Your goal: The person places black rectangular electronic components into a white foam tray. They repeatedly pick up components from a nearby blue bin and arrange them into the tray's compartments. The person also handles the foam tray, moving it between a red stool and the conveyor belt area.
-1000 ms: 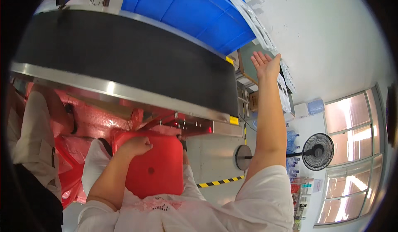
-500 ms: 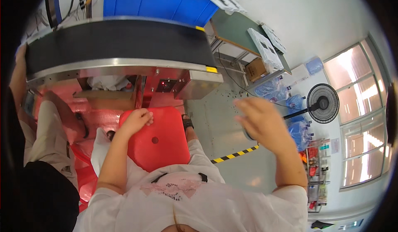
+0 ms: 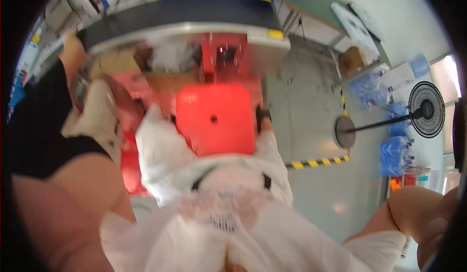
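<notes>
Left hand has gone from over the red stool [image 3: 216, 136] between the legs [image 3: 163, 138], out of view. Right hand [image 3: 434, 230] is at the dim rim; whether spread or gripping, I cannot tell.

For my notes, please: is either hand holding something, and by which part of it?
Cannot be told: the left hand is out of view, the right hand blurred at the rim.
</notes>
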`<state>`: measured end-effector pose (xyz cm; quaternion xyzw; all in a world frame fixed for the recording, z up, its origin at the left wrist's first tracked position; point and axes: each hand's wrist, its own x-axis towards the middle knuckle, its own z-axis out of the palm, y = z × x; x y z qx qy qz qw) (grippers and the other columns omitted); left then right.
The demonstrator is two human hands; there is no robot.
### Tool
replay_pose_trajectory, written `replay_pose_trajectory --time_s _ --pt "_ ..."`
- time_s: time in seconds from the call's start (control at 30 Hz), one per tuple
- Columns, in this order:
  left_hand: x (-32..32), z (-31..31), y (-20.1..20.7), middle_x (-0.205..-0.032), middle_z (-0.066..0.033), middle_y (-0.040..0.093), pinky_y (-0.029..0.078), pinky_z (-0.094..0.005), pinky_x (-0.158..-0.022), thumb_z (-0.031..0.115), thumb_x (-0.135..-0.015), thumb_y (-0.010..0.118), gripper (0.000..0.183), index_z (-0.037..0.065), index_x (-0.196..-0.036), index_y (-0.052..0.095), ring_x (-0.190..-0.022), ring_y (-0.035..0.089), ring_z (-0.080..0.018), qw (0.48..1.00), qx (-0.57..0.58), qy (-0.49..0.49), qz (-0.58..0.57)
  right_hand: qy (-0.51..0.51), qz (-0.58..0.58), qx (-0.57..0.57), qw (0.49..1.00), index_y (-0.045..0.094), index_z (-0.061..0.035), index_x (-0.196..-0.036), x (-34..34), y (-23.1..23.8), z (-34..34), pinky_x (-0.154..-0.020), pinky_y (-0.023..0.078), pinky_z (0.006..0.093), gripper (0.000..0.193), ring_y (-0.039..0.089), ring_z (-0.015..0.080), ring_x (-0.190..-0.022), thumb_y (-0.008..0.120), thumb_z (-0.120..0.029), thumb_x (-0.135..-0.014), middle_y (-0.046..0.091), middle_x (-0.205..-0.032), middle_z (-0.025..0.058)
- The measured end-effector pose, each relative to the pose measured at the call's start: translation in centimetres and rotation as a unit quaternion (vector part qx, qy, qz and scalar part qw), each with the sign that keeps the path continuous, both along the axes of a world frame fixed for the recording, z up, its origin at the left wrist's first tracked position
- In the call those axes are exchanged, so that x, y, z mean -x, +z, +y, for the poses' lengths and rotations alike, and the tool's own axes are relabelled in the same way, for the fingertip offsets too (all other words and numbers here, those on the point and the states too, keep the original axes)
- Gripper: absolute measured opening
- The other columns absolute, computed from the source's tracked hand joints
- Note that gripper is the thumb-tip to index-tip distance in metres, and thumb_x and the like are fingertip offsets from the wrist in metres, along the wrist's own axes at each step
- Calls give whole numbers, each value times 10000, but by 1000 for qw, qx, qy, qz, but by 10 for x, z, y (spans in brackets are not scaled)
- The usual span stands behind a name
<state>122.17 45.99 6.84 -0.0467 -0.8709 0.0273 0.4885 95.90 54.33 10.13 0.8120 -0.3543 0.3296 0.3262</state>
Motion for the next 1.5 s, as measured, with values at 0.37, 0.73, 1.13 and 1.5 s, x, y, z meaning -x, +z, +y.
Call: replay_pose_trajectory --time_s 0.37,0.73,1.13,1.5 --pt "38 -12 3 -925 -100 560 436 -287 -751 219 -792 592 343 -25 -1023 523 -821 550 -191 981 18 32 -189 -113 -97 -148 978 463 73 -1177 15 -92 -26 -920 373 381 548 509 300 -1061 620 -265 -776 533 -1149 174" --pt "35 -6 3 -926 -105 566 432 -304 -772 287 -818 556 374 -21 -1029 532 -842 551 -209 964 53 22 -261 -125 -77 -105 984 455 87 -1180 25 -93 -21 -931 363 398 548 504 315 -1073 563 -316 -825 531 -1152 191" --pt "-32 5 10 -927 -110 572 427 -322 -796 362 -846 517 424 -16 -1037 543 -865 552 -228 979 36 131 -150 -123 -17 -1 992 447 101 -1184 43 -6 15 -943 352 417 565 497 331 -1085 501 -372 -879 530 -1155 210" --pt "-4 -100 -189 -957 -140 598 450 -362 -789 147 -778 613 251 21 -993 593 -876 574 -287 849 -475 227 34 -205 239 -675 667 519 -7 -1147 0 -93 -109 -859 419 431 440 542 344 -982 563 -307 -829 576 -1028 188"
